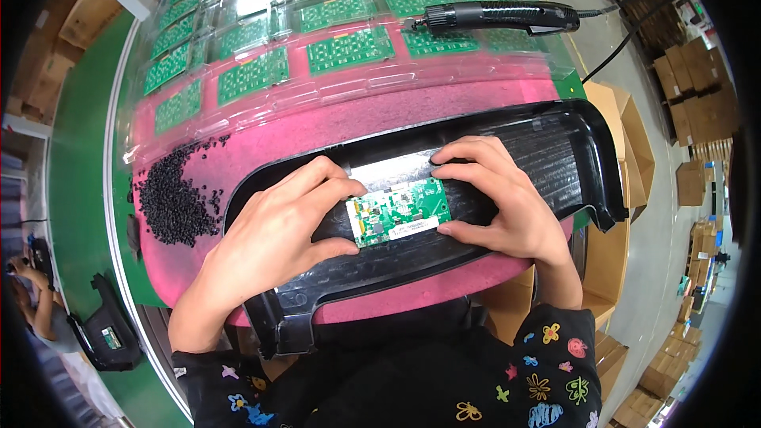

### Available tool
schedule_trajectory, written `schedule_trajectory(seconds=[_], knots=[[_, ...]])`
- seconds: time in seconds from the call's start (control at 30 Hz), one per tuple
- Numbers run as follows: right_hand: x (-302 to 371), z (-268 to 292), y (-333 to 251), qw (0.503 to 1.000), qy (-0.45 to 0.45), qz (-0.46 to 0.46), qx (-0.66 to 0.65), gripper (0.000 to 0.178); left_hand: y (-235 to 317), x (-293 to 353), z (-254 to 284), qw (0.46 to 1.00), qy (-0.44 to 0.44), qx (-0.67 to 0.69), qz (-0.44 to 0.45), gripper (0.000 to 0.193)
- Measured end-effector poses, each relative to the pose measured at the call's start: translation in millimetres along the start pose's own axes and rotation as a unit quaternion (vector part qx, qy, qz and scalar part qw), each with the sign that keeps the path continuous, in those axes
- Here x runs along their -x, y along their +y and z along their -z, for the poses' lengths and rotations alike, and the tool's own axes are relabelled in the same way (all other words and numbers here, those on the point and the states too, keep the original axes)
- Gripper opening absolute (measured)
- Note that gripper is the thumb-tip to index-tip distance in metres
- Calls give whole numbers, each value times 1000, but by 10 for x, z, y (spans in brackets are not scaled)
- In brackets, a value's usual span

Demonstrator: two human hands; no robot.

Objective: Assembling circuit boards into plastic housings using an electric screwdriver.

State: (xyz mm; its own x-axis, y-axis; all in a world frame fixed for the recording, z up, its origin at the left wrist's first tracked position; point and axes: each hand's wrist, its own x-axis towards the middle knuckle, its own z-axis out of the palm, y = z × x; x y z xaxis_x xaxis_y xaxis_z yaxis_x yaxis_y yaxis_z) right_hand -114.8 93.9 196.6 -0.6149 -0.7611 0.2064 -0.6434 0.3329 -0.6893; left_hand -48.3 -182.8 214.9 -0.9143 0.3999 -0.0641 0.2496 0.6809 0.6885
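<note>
- Markings: I noted one white label point(414, 227) on the green circuit board point(396, 208), set along its near edge toward the right; it carried fine dark print, too small for me to read on the head feed.
- Board position: the circuit board lay between the two hands, over the middle of the long black plastic housing point(547, 143); I could not tell whether it rested on the housing floor or was held just above it.
- Left grip: the left hand point(273, 226) was partly open, thumb at the board's near left corner and fingers at its far left corner; the left edge sat between them.
- Right grip: the right hand point(511, 202) was parted in the same manner, thumb at the near right corner, fingertips by the far right corner; together the hands held the board by its ends, its face uncovered.
- Surroundings: the housing lay on a pink mat point(337, 115); a pile of small black parts point(176, 198) stood left of it; beyond were clear plastic trays point(277, 89) of green boards point(349, 49), with a black power screwdriver point(503, 16) lying across them at the right.
</note>
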Motion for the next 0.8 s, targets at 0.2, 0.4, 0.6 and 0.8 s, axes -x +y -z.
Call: schedule_trajectory(seconds=[0.2,0.4,0.6,0.8], knots=[[-38,-28,-78,999,7,-36,36,57,-91,43,18,998,18,13,-51,55],[-51,-71,-106,998,-12,-29,56,60,-151,162,-2,995,27,-60,-75,55],[-16,6,-157,982,148,-73,88,57,-379,354,495,961,240,-133,-36,17],[-478,448,111,951,235,-96,177,45,-637,550,568,957,102,-214,169,26]])
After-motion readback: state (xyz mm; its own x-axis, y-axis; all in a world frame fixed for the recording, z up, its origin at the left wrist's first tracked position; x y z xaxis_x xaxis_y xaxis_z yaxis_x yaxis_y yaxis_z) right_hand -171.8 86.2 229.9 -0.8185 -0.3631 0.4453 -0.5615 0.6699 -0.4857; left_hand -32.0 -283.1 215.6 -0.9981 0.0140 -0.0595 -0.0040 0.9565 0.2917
